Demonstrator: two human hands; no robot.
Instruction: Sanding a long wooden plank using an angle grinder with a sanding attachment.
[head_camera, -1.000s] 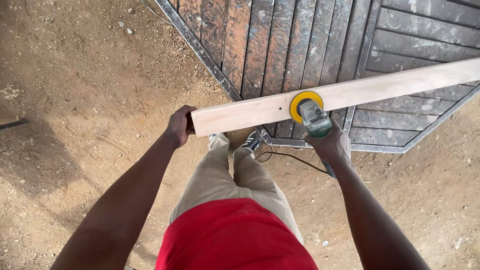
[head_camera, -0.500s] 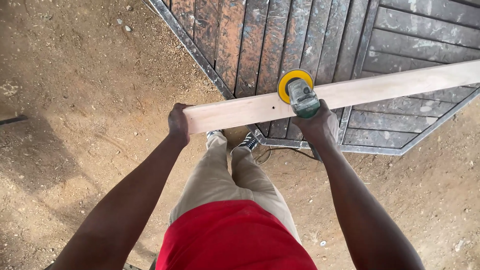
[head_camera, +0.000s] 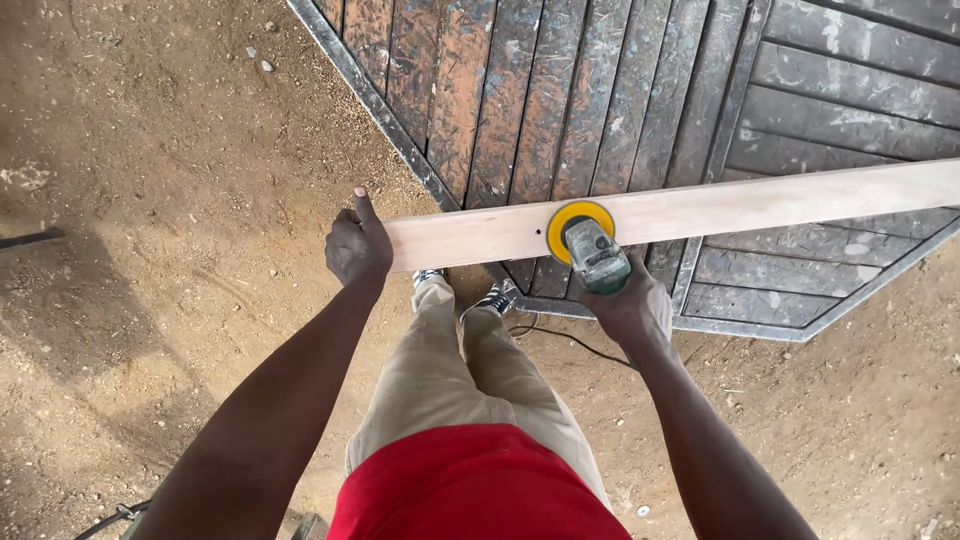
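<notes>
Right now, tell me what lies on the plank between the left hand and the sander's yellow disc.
In the head view, only bare pale plank runs between the left hand and the sander's yellow disc, apart from one small dark spot on the wood.

both arms reach forward and down, nearly straight. the left hand (head_camera: 358, 248) is curled closed, thumb raised; the right hand (head_camera: 628, 308) is wrapped in a closed grip, wrist slightly bent.
</notes>
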